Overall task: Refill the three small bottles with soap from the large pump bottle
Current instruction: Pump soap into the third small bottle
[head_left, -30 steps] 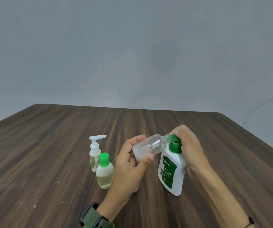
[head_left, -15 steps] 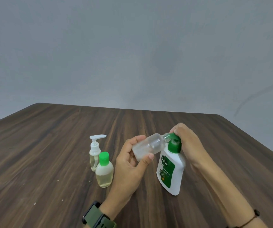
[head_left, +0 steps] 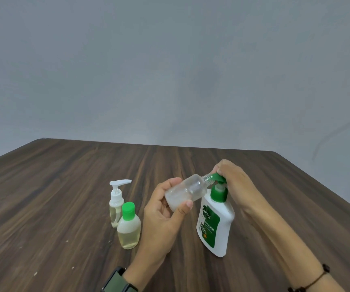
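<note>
Pump head has risen since a second ago, and I see white stem above the green collar now.

My right hand (head_left: 236, 187) curls its grip over the green pump head (head_left: 218, 177) of the Dettol pump bottle (head_left: 216, 224). My left hand (head_left: 163, 216) pinches the tilted clear small bottle (head_left: 187, 191), its neck at the spout. Left of them stand the green-capped bottle (head_left: 128, 226) and small pump bottle (head_left: 116, 204), touching. The wooden surface (head_left: 43, 197) lies bare toward its far and left edges.

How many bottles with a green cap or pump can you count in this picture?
2. The small green-capped bottle stands on the table left of the left hand. The large pump bottle stands under the right hand. None seems hidden.
</note>
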`<state>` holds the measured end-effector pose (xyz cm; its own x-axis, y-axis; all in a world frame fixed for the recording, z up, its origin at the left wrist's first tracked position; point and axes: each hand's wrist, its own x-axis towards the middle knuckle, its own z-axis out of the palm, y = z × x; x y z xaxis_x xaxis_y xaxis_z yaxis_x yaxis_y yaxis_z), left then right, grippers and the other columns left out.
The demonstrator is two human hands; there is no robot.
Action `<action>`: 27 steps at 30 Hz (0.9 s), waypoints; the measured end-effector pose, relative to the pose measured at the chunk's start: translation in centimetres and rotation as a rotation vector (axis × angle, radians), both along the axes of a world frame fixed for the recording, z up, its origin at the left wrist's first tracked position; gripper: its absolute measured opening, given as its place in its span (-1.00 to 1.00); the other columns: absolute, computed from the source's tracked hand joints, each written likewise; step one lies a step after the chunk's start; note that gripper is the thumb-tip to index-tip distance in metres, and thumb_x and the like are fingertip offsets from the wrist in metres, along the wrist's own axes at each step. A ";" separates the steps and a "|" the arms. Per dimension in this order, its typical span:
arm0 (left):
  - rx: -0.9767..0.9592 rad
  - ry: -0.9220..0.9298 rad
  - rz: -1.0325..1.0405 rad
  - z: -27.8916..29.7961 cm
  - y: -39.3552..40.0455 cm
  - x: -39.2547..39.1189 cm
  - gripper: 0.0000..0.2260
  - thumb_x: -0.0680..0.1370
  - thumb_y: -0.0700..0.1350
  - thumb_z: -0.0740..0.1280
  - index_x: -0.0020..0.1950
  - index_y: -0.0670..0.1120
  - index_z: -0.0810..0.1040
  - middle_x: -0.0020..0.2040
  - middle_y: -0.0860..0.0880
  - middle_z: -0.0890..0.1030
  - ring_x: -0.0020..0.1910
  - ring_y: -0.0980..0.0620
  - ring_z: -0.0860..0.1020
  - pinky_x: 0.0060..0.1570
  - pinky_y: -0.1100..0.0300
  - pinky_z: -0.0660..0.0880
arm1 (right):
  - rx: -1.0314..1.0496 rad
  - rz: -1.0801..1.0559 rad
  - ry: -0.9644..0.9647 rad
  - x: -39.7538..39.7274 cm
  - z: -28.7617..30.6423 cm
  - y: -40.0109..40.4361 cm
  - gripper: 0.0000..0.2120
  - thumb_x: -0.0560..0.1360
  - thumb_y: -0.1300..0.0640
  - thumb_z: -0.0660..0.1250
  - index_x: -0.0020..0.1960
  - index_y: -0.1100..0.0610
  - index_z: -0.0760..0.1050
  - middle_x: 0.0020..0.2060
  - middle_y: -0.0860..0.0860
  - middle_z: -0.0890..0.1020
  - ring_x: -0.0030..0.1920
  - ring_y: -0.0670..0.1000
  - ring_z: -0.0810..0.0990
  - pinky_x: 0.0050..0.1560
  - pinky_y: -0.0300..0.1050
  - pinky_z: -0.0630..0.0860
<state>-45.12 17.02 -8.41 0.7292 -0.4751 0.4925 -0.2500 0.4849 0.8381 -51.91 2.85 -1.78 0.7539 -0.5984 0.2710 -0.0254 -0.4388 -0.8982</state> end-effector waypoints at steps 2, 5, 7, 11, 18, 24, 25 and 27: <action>-0.006 0.005 -0.004 0.1 0.0 -0.1 -0.65 0.32 -0.17 0.41 0.09 -0.01 0.49 -0.02 0.17 0.63 -0.04 0.19 0.61 -0.11 0.31 0.56 | 0.006 -0.005 0.002 0.2 0.0 -0.1 -0.86 0.49 0.16 0.10 -0.20 0.19 0.36 -0.23 0.09 0.43 -0.24 -0.02 0.37 -0.21 -0.13 0.34; -0.002 0.022 -0.011 -0.1 0.1 -0.1 -0.65 0.31 -0.18 0.41 0.08 -0.01 0.50 -0.04 0.16 0.64 -0.05 0.18 0.62 -0.13 0.33 0.56 | 0.038 -0.018 -0.032 0.1 -1.3 0.4 -0.81 0.34 0.03 0.11 -0.26 0.16 0.34 -0.28 0.07 0.43 -0.32 -0.04 0.37 -0.29 -0.16 0.32; 0.005 0.025 -0.015 -0.3 0.2 -0.1 -0.64 0.31 -0.17 0.42 0.08 -0.02 0.50 -0.04 0.14 0.65 -0.06 0.18 0.62 -0.13 0.33 0.55 | 0.059 -0.024 -0.051 0.0 -1.8 0.6 -0.83 0.34 0.04 0.11 -0.28 0.15 0.32 -0.30 0.06 0.43 -0.34 -0.04 0.37 -0.32 -0.15 0.31; -0.008 0.035 -0.015 -0.1 0.2 -0.2 -0.57 0.25 -0.02 0.47 0.09 -0.01 0.51 -0.01 0.11 0.65 -0.03 0.15 0.62 -0.10 0.31 0.55 | 0.010 -0.007 -0.020 -0.1 -0.6 0.4 -0.83 0.44 0.09 0.11 -0.24 0.17 0.34 -0.26 0.06 0.43 -0.31 -0.05 0.37 -0.29 -0.18 0.31; 0.003 0.047 -0.021 -0.3 0.0 0.0 -0.61 0.28 -0.09 0.48 0.08 -0.01 0.52 -0.03 0.10 0.66 -0.05 0.15 0.62 -0.15 0.34 0.54 | 0.018 -0.020 -0.011 0.0 -1.3 0.4 -0.80 0.34 0.02 0.09 -0.26 0.16 0.33 -0.29 0.05 0.42 -0.34 -0.07 0.37 -0.30 -0.18 0.31; -0.003 0.038 -0.018 -0.3 -0.1 -0.3 -0.58 0.25 0.02 0.45 0.08 0.02 0.52 0.00 0.09 0.64 -0.02 0.13 0.61 -0.13 0.32 0.54 | -0.001 -0.004 -0.011 -0.1 -0.5 0.2 -0.83 0.43 0.10 0.10 -0.24 0.18 0.35 -0.27 0.05 0.42 -0.32 -0.06 0.36 -0.30 -0.18 0.30; -0.005 0.040 -0.018 -0.2 -0.1 -0.3 -0.58 0.25 0.02 0.45 0.08 0.02 0.52 0.00 0.08 0.64 -0.02 0.12 0.61 -0.13 0.31 0.55 | -0.010 -0.002 0.000 -0.1 -0.1 0.1 -0.85 0.47 0.15 0.10 -0.22 0.19 0.35 -0.26 0.06 0.42 -0.32 -0.07 0.34 -0.29 -0.18 0.29; -0.008 0.042 -0.015 -0.2 -0.1 -0.3 -0.57 0.24 0.03 0.46 0.09 0.03 0.53 0.02 0.07 0.64 0.00 0.09 0.61 -0.12 0.27 0.56 | -0.022 0.002 0.011 0.1 0.2 -0.2 -0.86 0.49 0.23 0.08 -0.21 0.20 0.34 -0.25 0.06 0.41 -0.31 -0.06 0.33 -0.28 -0.18 0.28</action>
<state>-45.41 16.93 -8.56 0.7422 -0.4823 0.4654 -0.2072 0.4953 0.8437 -51.83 2.69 -1.61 0.7584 -0.5905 0.2760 -0.0342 -0.4589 -0.8878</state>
